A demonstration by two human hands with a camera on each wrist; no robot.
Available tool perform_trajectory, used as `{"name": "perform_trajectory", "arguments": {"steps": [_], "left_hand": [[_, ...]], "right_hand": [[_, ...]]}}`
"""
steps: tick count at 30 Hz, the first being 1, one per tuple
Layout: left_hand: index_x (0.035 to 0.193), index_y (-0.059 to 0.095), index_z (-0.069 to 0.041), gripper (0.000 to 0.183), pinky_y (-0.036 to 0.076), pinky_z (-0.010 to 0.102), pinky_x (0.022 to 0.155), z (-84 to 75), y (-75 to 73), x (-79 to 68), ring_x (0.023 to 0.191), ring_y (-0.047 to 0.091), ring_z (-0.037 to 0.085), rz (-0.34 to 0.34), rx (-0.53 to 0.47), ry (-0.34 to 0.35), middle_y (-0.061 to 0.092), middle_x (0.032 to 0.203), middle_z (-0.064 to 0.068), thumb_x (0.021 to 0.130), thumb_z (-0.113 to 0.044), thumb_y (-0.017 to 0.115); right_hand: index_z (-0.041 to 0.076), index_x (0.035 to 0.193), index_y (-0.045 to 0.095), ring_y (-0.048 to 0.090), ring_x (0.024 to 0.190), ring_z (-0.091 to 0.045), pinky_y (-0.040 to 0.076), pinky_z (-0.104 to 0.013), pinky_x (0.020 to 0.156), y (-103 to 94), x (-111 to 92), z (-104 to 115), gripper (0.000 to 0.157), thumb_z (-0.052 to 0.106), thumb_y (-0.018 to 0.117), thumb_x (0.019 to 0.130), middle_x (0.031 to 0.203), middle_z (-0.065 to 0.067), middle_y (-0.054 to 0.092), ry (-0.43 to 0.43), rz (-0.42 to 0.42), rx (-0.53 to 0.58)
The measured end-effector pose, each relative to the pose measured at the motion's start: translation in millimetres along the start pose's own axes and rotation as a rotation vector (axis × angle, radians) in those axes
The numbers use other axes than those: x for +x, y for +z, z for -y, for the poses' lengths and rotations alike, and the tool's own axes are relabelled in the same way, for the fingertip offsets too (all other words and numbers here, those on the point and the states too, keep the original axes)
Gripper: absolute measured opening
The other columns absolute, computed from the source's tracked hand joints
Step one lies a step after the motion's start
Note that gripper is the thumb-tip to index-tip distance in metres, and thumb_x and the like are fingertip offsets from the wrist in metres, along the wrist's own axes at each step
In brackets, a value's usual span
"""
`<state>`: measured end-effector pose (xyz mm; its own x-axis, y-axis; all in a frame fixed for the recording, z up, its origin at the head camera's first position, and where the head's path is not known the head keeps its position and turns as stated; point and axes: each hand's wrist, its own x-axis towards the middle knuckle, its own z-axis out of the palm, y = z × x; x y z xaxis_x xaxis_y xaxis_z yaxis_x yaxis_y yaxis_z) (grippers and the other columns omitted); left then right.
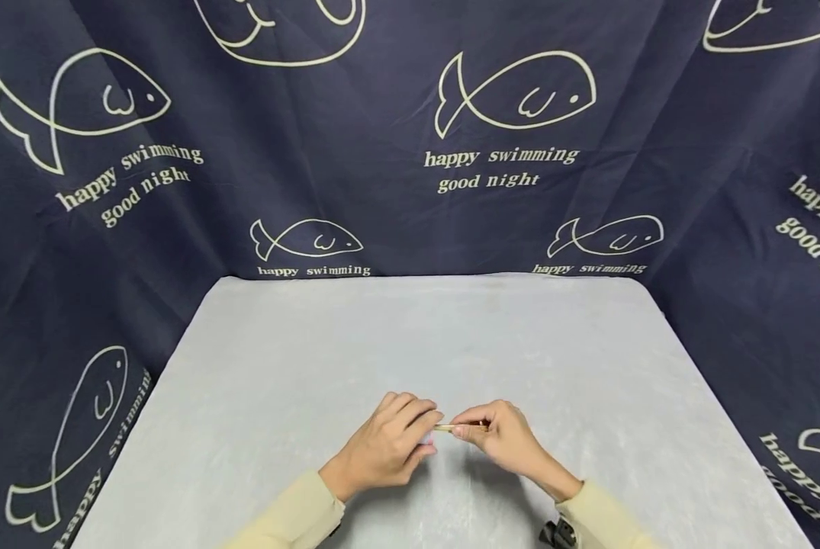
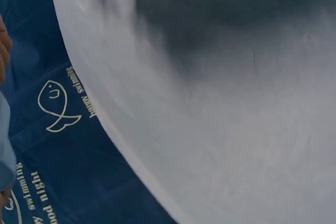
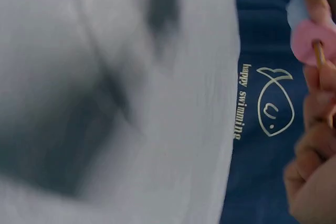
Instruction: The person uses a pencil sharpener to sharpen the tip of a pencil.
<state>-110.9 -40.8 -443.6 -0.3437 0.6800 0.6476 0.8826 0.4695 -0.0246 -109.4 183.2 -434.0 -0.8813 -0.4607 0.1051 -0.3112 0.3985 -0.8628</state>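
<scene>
My left hand [image 1: 382, 446] grips a small pencil sharpener [image 3: 301, 43] with a pink round end and a light-blue body. Most of it is covered by the fingers in the head view. At the left edge of the left wrist view, its light-blue side [image 2: 5, 148] shows. A thin wooden-coloured pencil [image 3: 319, 55] sits with one end in the hole of the pink end. My right hand [image 1: 502, 438] pinches this pencil between thumb and fingers, close to the sharpener. Both hands are held above the table, facing each other.
A light grey table [image 1: 410, 335] with rounded corners lies under the hands. Dark blue curtains [image 1: 396, 152] with white fish drawings and lettering hang behind it and along both sides. A black device [image 1: 558, 532] is strapped at the right wrist, by the pale sleeve [image 1: 598, 515].
</scene>
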Motion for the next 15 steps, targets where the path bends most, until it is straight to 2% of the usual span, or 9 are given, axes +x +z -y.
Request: {"name": "perform_trajectory", "arguments": {"steps": [2, 4, 6, 8, 10, 11, 13, 15], "left_hand": [[0.107, 0.061, -0.007, 0.038, 0.044, 0.029, 0.076, 1.0, -0.4, -0.6, 0.089, 0.057, 0.018, -0.032, 0.069, 0.062, 0.064, 0.104, 0.006, 0.103, -0.033, 0.034], [0.105, 0.061, -0.007, 0.038, 0.045, 0.029, 0.075, 2.5, 0.6, -1.1, 0.088, 0.057, 0.018, -0.056, 0.12, 0.12, 0.064, 0.103, 0.006, 0.104, -0.032, 0.032], [0.104, 0.062, -0.007, 0.037, 0.046, 0.029, 0.074, 3.8, 2.9, -2.3, 0.087, 0.058, 0.019, -0.073, 0.149, 0.158, 0.065, 0.102, 0.007, 0.103, -0.03, 0.033], [0.103, 0.062, -0.007, 0.036, 0.046, 0.029, 0.074, 4.5, 3.6, -4.5, 0.087, 0.058, 0.019, -0.077, 0.157, 0.161, 0.065, 0.102, 0.007, 0.103, -0.03, 0.034], [0.105, 0.062, -0.006, 0.036, 0.046, 0.029, 0.075, 5.6, 2.5, -6.2, 0.088, 0.058, 0.019, -0.067, 0.135, 0.127, 0.065, 0.103, 0.007, 0.103, -0.029, 0.034], [0.106, 0.061, -0.005, 0.036, 0.046, 0.029, 0.076, 6.7, 1.9, -6.7, 0.089, 0.058, 0.019, -0.065, 0.119, 0.106, 0.064, 0.104, 0.008, 0.103, -0.029, 0.034], [0.109, 0.061, -0.004, 0.038, 0.046, 0.029, 0.075, 9.1, 0.1, -7.3, 0.089, 0.058, 0.019, -0.061, 0.072, 0.053, 0.063, 0.104, 0.008, 0.103, -0.03, 0.034], [0.111, 0.061, -0.004, 0.038, 0.045, 0.029, 0.075, 11.6, -2.2, -7.3, 0.091, 0.058, 0.019, -0.056, 0.021, -0.006, 0.063, 0.105, 0.008, 0.102, -0.032, 0.037]], "right_hand": [[-0.003, 0.093, 0.074, 0.033, 0.049, 0.002, 0.032, -0.018, 0.047, -2.7, 3.6, 0.4, 0.02, 0.015, 0.066, 0.088, 0.069, -0.002, 0.069, 0.127, 0.12, 0.143], [-0.01, 0.096, 0.071, 0.033, 0.051, 0.001, 0.033, -0.018, 0.05, -4.9, 5.3, -1.4, 0.025, 0.013, 0.063, 0.091, 0.064, 0.002, 0.065, 0.206, 0.208, 0.238], [-0.012, 0.098, 0.069, 0.033, 0.051, 0.001, 0.033, -0.017, 0.051, -4.8, 5.4, -3.8, 0.027, 0.014, 0.061, 0.092, 0.058, 0.009, 0.057, 0.241, 0.245, 0.266], [-0.01, 0.098, 0.07, 0.035, 0.05, 0.001, 0.035, -0.017, 0.049, -2.8, 5.1, -4.2, 0.027, 0.015, 0.061, 0.092, 0.057, 0.011, 0.053, 0.236, 0.228, 0.234], [-0.004, 0.098, 0.07, 0.038, 0.049, 0.002, 0.037, -0.018, 0.048, 0.9, 5.0, -3.4, 0.023, 0.017, 0.063, 0.091, 0.06, 0.011, 0.054, 0.17, 0.155, 0.121], [0.0, 0.097, 0.07, 0.038, 0.049, 0.002, 0.036, -0.018, 0.046, 3.1, 5.1, -3.0, 0.019, 0.017, 0.065, 0.089, 0.061, 0.011, 0.054, 0.108, 0.101, 0.042], [0.008, 0.094, 0.069, 0.043, 0.052, 0.003, 0.039, -0.019, 0.047, 7.2, 4.9, -2.7, 0.012, 0.017, 0.07, 0.086, 0.067, 0.011, 0.058, -0.052, -0.029, -0.139], [0.013, 0.094, 0.066, 0.047, 0.057, 0.002, 0.041, -0.019, 0.051, 10.3, 5.6, -3.3, 0.012, 0.017, 0.071, 0.084, 0.073, 0.01, 0.061, -0.23, -0.156, -0.329]]}}
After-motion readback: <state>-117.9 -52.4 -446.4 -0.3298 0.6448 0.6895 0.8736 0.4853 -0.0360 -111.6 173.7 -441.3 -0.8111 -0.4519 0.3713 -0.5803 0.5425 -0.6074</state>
